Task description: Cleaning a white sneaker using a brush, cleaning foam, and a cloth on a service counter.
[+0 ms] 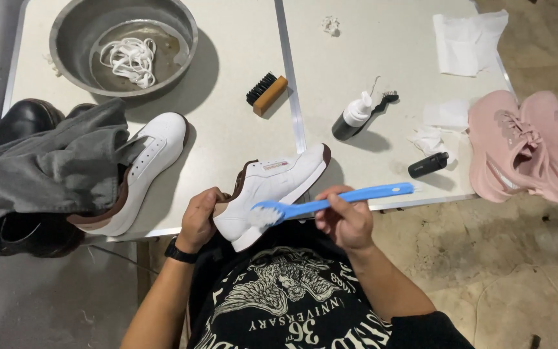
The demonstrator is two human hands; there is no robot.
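My left hand (200, 216) grips the heel of a white sneaker (276, 184) with brown lining, held tilted over the table's front edge. My right hand (345, 218) holds a long blue brush (350, 196) by its handle. The brush's white bristle head presses against the shoe's side near the heel. A black watch sits on my left wrist.
The matching white sneaker (153, 161) lies at the left, partly under a grey cloth (46, 168) and beside black shoes (24, 119). A metal bowl (72, 32) holds white laces in water. On the white table (227, 123): wooden brush (266, 94), bottle (351, 117), tissues (466, 42), pink sneakers (527, 145).
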